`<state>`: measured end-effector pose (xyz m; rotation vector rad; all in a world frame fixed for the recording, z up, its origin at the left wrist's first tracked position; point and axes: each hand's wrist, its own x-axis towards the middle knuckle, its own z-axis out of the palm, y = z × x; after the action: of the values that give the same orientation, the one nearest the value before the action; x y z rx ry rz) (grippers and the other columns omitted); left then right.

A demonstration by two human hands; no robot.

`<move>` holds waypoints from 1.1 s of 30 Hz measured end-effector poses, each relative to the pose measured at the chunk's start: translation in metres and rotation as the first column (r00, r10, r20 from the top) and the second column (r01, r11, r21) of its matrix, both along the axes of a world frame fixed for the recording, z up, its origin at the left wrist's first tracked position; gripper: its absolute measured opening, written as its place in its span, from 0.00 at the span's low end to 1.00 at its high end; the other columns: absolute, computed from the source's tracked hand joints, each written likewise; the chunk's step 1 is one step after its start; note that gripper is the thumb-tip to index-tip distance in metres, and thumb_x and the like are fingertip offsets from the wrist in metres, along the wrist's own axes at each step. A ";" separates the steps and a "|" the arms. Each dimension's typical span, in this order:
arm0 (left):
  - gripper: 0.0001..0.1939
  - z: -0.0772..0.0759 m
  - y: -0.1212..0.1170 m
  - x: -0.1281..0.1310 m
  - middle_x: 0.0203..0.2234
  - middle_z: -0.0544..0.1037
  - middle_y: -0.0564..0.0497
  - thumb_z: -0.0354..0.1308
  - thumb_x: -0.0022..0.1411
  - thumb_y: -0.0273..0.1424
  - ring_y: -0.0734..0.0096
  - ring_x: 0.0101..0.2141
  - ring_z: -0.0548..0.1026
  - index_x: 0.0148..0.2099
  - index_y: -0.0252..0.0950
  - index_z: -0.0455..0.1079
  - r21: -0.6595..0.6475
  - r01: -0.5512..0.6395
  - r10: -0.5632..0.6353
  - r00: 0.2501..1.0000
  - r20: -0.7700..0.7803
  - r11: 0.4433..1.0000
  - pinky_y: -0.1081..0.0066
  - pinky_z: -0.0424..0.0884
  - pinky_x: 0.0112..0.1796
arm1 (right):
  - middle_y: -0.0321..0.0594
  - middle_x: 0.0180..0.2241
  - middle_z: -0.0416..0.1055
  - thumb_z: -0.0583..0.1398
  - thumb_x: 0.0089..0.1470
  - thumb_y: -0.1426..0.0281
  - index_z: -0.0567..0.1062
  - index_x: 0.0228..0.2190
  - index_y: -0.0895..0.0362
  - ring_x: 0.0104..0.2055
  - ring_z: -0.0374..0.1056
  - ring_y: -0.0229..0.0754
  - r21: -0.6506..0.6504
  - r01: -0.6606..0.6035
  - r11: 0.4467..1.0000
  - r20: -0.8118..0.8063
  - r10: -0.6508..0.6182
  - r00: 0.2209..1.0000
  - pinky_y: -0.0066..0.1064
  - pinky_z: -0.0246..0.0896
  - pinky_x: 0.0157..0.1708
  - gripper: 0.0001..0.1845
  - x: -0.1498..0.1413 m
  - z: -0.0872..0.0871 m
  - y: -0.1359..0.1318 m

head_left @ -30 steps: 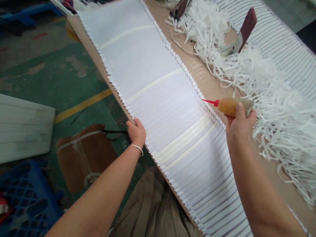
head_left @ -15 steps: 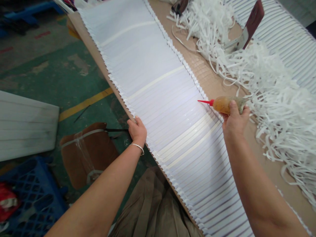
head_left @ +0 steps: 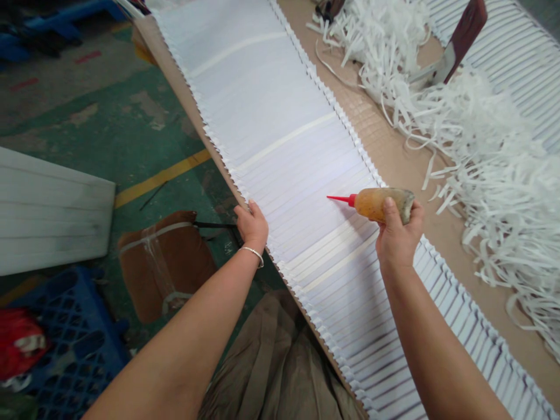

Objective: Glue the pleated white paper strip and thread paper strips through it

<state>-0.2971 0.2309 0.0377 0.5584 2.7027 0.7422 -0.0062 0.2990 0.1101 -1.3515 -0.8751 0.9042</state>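
Scuffed green flooring [head_left: 157,128] with a yellow painted line [head_left: 164,178] shows left of a tan table [head_left: 367,125]. Down there are one ribbed white box [head_left: 52,216], one brown cushion-like bundle [head_left: 161,262] bound with clear tape, and one blue plastic lattice pallet [head_left: 83,326] beside one red bundle [head_left: 21,344]. Two long white slatted panels lie on the table: the nearer panel [head_left: 262,105], with frilled edges, and the farther panel [head_left: 516,64]. Between them spreads a tangled heap of white strips [head_left: 503,157], too many to count, with one dark-red-handled metal tool [head_left: 467,35] standing in it. One amber squeeze bottle [head_left: 376,204] with one red pointed nozzle [head_left: 341,199] is over the nearer panel, clamped in the right hand's [head_left: 399,233] grip; whether the tip touches is unclear. The right forearm hides part of that panel. The left hand [head_left: 252,226], wearing one silver bracelet [head_left: 255,255], touches the near edge; its hidden fingers leave its grip uncertain.
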 end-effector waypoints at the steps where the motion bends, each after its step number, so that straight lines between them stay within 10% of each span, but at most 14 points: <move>1: 0.12 0.000 0.000 0.000 0.42 0.81 0.36 0.47 0.76 0.41 0.49 0.45 0.81 0.46 0.38 0.62 -0.002 -0.001 0.001 1.000 0.004 1.000 0.58 0.74 0.46 | 0.37 0.45 0.71 0.72 0.47 0.52 0.70 0.49 0.51 0.48 0.72 0.44 -0.003 0.000 1.000 0.018 0.000 1.000 0.41 0.74 0.47 0.32 -0.003 -0.001 -0.005; 25: 0.15 0.000 -0.002 0.001 0.42 0.81 0.35 0.46 0.77 0.43 0.48 0.45 0.81 0.46 0.37 0.62 -0.003 0.015 -0.015 1.000 0.011 1.000 0.59 0.73 0.45 | 0.44 0.52 0.71 0.70 0.54 0.59 0.70 0.57 0.54 0.53 0.70 0.46 0.026 -0.267 0.963 0.449 0.227 0.864 0.42 0.69 0.55 0.32 -0.076 0.012 -0.113; 33: 0.12 0.004 0.000 0.002 0.40 0.81 0.35 0.48 0.76 0.41 0.49 0.44 0.81 0.45 0.37 0.62 -0.014 0.000 0.000 1.000 0.003 1.000 0.59 0.73 0.43 | 0.43 0.56 0.73 0.73 0.47 0.71 0.64 0.64 0.43 0.56 0.74 0.54 0.430 -0.493 0.756 0.542 0.221 0.811 0.55 0.73 0.55 0.46 -0.026 0.023 -0.067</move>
<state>-0.2955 0.2310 0.0418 0.5528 2.7029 0.7234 -0.0319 0.2323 0.1334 -0.8839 -1.6877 0.5353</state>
